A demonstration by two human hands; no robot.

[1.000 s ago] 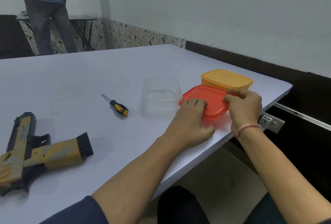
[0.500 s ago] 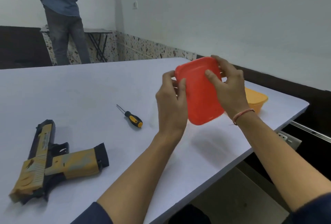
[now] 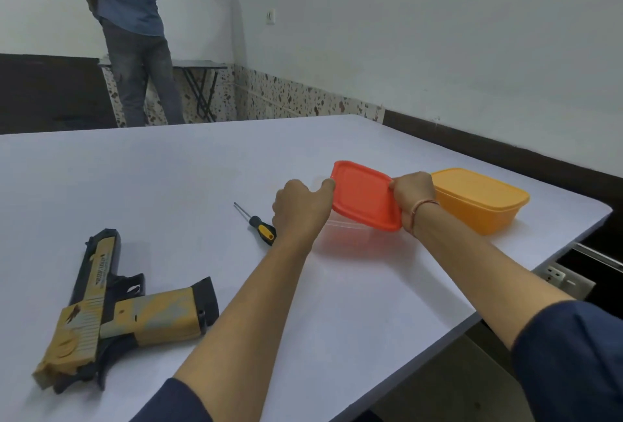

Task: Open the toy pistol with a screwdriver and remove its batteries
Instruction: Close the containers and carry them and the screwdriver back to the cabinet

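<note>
Left hand (image 3: 300, 206) and right hand (image 3: 413, 190) each pinch opposite edges of the red lid (image 3: 365, 197), above a clear container (image 3: 350, 227) on the surface (image 3: 168, 169).

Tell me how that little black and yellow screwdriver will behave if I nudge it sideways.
The small black-and-yellow-handled screwdriver will probably roll, since handle and shaft look round and the white table looks smooth. It seems light, so a nudge should move it easily. It looks rigid, so it shouldn't flex.
</note>
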